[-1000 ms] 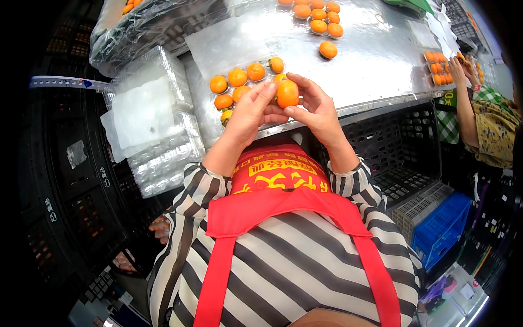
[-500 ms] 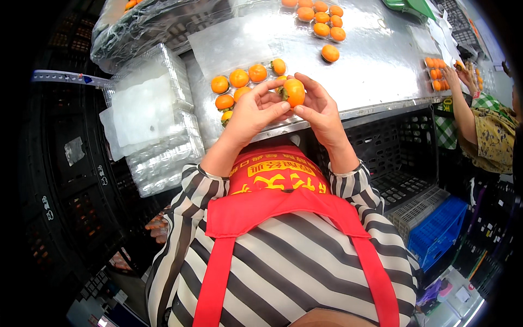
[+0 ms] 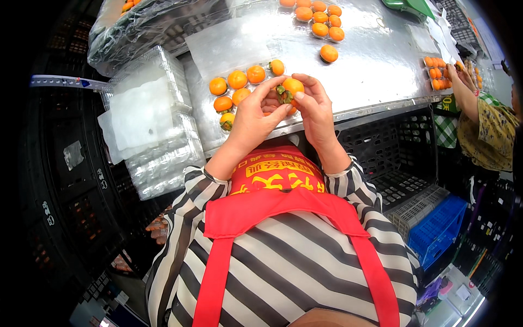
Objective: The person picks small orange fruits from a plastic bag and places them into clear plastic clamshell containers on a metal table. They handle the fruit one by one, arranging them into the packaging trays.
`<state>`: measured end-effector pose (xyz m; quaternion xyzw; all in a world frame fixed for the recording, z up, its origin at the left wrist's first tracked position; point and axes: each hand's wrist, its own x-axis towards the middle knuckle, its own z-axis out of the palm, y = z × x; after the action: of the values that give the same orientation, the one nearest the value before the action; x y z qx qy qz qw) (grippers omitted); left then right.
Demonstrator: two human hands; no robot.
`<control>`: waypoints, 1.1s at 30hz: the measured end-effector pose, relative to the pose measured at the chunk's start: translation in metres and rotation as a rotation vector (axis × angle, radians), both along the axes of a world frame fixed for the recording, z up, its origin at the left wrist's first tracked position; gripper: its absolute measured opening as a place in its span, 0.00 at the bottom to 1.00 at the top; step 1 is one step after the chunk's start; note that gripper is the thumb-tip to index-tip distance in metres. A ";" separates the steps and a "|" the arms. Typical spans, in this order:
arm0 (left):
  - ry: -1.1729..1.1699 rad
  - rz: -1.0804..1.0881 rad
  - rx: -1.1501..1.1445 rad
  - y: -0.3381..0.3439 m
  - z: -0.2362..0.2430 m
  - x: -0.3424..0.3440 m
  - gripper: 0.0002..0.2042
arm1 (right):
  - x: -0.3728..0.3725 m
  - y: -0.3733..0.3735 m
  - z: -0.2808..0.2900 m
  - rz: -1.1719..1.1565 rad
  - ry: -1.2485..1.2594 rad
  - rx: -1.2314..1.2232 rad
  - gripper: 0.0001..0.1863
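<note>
Between the fingers of both hands is an orange persimmon [image 3: 295, 85], raised just over the table's near edge. Its green-brown leafy cap shows on the left side, tilted up toward me. My left hand [image 3: 256, 114] curls round it from the left, and my right hand [image 3: 317, 111] grips it from the right with the thumb on its skin. Beneath and left of my hands, several persimmons [image 3: 237, 79] sit in rows in a clear plastic tray [image 3: 228, 89]. My hands hide part of that tray. One loose persimmon [image 3: 328, 53] lies farther off to the right.
Stacked clear trays [image 3: 163, 163] topped with white sheets [image 3: 141, 111] stand at left. Behind is a plastic-draped crate [image 3: 158, 32]; more packed persimmons [image 3: 320, 29] lie at the far side. Black [image 3: 376, 147] and blue crates [image 3: 438, 231] are below right. Another person's arm [image 3: 466, 98] reaches in at right.
The persimmon has been turned in my fingers, so its leafy cap shows more fully now. My right thumb has moved up onto the fruit.
</note>
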<state>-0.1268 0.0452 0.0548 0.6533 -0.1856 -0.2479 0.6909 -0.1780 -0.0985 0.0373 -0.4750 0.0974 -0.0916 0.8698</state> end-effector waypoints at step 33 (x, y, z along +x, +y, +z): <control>-0.498 0.193 0.483 0.013 -0.051 0.017 0.16 | 0.008 -0.059 -0.044 -0.154 0.283 -0.987 0.35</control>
<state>-0.1097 0.0585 0.0039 0.8527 -0.2218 -0.0512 0.4702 -0.1696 -0.1571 -0.0068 -0.8278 0.1940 -0.1249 0.5113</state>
